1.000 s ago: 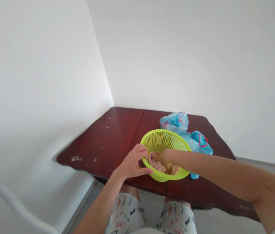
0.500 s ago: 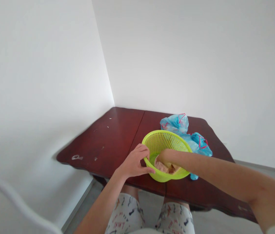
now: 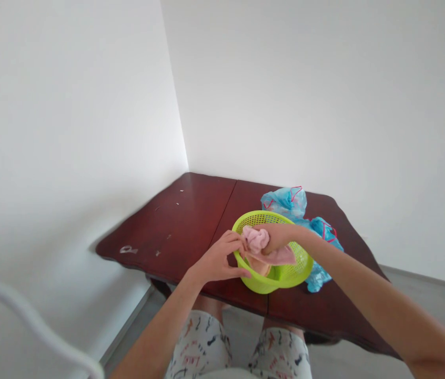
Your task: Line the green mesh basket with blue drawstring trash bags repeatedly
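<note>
A lime-green plastic basket (image 3: 254,285) with perforated sides stands near the front edge of the table. My left hand (image 3: 222,258) grips its left rim, thumb along the outside and fingertips over the edge, close to the cloth. Inside the basket my right hand (image 3: 280,237) is closed on a crumpled pink cloth (image 3: 256,239), raised to about rim height. Part of that cloth spreads to the right under my fingers. Below it a peach-coloured cloth (image 3: 260,266) shows; whether it is a separate piece I cannot tell.
Blue plastic bags with red drawstrings (image 3: 285,201) lie behind and to the right of the basket on the dark red wooden table (image 3: 191,216). White walls border the table at the left and back. A white cable (image 3: 29,321) crosses the lower left.
My right hand has risen from the basket's bottom and moved up and left, bringing up the pink cloth. My left hand stays on the rim.
</note>
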